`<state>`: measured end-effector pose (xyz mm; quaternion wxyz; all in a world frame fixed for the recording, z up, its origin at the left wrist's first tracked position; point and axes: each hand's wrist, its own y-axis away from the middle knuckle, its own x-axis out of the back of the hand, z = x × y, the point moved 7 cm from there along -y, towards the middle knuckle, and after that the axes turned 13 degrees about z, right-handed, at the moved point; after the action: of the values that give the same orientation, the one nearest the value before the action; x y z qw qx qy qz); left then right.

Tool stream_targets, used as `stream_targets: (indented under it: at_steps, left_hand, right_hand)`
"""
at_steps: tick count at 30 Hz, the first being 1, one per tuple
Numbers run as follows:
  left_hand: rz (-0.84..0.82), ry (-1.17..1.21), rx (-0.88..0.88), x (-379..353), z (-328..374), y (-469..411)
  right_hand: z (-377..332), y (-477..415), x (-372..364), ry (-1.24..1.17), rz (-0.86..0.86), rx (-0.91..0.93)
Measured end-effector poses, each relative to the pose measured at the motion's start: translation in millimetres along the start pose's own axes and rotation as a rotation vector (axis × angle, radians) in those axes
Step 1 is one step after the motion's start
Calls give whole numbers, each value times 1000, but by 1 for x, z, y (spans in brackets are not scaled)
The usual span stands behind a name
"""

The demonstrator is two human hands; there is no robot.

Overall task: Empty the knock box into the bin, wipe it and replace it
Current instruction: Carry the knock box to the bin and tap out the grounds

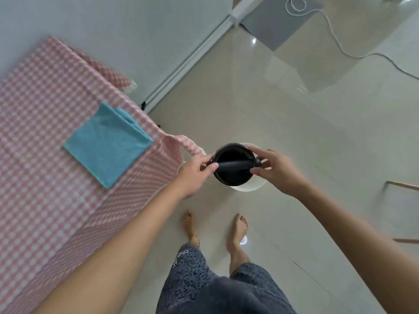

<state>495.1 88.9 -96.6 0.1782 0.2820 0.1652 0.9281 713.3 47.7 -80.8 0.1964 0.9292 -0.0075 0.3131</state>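
Pale floor tiles (317, 137) lie open at right. At centre, left hand (195, 172) and right hand (277, 169) grip the black knock box (233, 163) over a white bin (249, 188) (mostly hidden), just beside the checked worktop (45, 177) edge; a blue cloth (106, 143) lies there.

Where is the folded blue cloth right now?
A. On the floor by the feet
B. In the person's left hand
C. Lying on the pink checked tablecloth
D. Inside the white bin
C: the blue cloth lies flat on the pink checked tablecloth, while both the left hand and right hand hold the black knock box over the white bin.
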Motion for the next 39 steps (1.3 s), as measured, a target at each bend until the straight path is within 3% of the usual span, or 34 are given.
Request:
stream_targets:
  at_steps: [9,12,21,25,30,34,39]
  left_hand:
    - [-108,321,400,-124,-75,-106]
    - [-245,415,506,-162,-114,-141]
    - [-592,255,571,-247,-246,-227]
    - [-541,255,592,-269,-288,-248]
    - [-467,250,626,-279,-326,-255]
    - [-386,282,634,-280,-336,-256]
    - [-357,271,578,-283,-328,-263]
  right_hand:
    - [151,-67,-14,-177,30,-185]
    - [196,-94,-37,-229,17,-211]
    - [333,-159,-134,-241,-38,-310]
    - [383,-170,-170,-126,-84,-311]
    - [448,-160,-182,183,46,-435]
    - [480,-149,-208,-47,23,-573]
    - [488,-142,-218,-222,156,-693]
